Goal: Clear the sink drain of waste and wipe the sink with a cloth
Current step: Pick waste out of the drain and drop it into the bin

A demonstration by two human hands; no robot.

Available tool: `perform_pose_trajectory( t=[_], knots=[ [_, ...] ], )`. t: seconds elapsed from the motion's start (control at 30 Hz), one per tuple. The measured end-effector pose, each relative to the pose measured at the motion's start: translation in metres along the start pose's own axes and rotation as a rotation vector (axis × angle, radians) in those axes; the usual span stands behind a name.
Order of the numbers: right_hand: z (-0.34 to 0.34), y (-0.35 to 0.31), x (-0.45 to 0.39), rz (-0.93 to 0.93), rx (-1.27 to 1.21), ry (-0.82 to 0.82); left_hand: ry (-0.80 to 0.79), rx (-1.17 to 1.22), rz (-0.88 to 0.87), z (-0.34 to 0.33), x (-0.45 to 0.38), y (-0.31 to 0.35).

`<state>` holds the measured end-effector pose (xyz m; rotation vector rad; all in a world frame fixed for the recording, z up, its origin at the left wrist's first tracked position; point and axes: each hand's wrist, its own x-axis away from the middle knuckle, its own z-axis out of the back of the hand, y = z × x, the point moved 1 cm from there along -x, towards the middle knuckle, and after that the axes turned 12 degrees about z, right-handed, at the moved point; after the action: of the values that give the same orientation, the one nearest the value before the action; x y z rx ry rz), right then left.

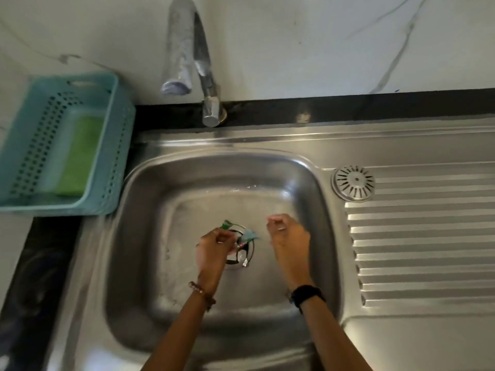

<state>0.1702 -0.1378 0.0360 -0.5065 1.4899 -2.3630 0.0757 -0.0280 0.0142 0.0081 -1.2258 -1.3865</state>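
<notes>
1. Shiny steel sink [166, 263] fills the middle of the frame, with its drain [245, 253] at the bottom.
2. Green and blue waste bits [247, 236] sit in the drain.
3. The left hand [214, 250] curls its fingers round some waste.
4. The right hand [288, 236], just right of the drain, is curled and blurry; I cannot tell if it holds anything.
5. A blue basket [112, 145] with a green sponge [77, 162] sits at the upper left.

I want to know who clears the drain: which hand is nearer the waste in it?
Left. The left hand is at the waste in the drain, fingers curled against it; the right hand is off to its right, apart from it.
</notes>
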Motion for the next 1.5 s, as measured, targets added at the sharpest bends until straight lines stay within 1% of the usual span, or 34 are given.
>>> perform_pose_trajectory(
  t=[0.07, 0.13, 0.27, 0.4, 0.5, 0.63, 0.7, 0.83, 0.9, 1.03, 1.1, 1.2, 1.33, 1.43, 1.5],
  knots=[
    [-0.028, 0.016, 0.008, -0.159, -0.048, -0.101, 0.046, -0.037, 0.089, 0.02, -0.015, -0.025],
    [-0.049, 0.031, 0.014, -0.255, -0.013, -0.15, 0.054, -0.106, 0.131, 0.03, -0.028, -0.045],
    [-0.077, 0.054, 0.021, -0.313, 0.26, -0.238, -0.019, -0.432, 0.103, 0.03, -0.049, -0.068],
    [-0.093, 0.064, 0.026, -0.307, 0.457, -0.289, -0.079, -0.534, 0.064, 0.023, -0.056, -0.077],
    [-0.098, 0.065, 0.027, -0.304, 0.496, -0.277, -0.087, -0.558, -0.005, 0.02, -0.055, -0.08],
    [-0.097, 0.065, 0.032, -0.374, 0.423, -0.254, -0.079, -0.58, -0.046, 0.022, -0.055, -0.085],
    [-0.096, 0.061, 0.036, -0.403, 0.376, -0.242, -0.103, -0.56, -0.044, 0.023, -0.054, -0.085],
    [-0.092, 0.046, 0.044, -0.389, 0.328, -0.203, -0.157, -0.567, -0.041, 0.023, -0.054, -0.081],
    [-0.091, 0.041, 0.05, -0.383, 0.3, -0.189, -0.166, -0.596, -0.072, 0.025, -0.052, -0.079],
    [-0.093, 0.035, 0.055, -0.395, 0.255, -0.168, -0.211, -0.58, -0.116, 0.027, -0.057, -0.075],
    [-0.094, 0.035, 0.054, -0.403, 0.217, -0.144, -0.262, -0.664, -0.159, 0.025, -0.061, -0.075],
    [-0.094, 0.034, 0.053, -0.423, 0.145, -0.091, -0.275, -0.792, -0.224, 0.023, -0.064, -0.076],
    [-0.087, 0.031, 0.057, -0.401, 0.079, -0.043, -0.246, -0.827, -0.27, 0.023, -0.061, -0.069],
    [-0.078, 0.027, 0.062, -0.378, 0.02, -0.03, -0.234, -0.785, -0.203, 0.03, -0.058, -0.064],
    [-0.071, 0.02, 0.067, -0.356, -0.028, -0.045, -0.219, -0.648, -0.157, 0.039, -0.051, -0.058]
  ],
)
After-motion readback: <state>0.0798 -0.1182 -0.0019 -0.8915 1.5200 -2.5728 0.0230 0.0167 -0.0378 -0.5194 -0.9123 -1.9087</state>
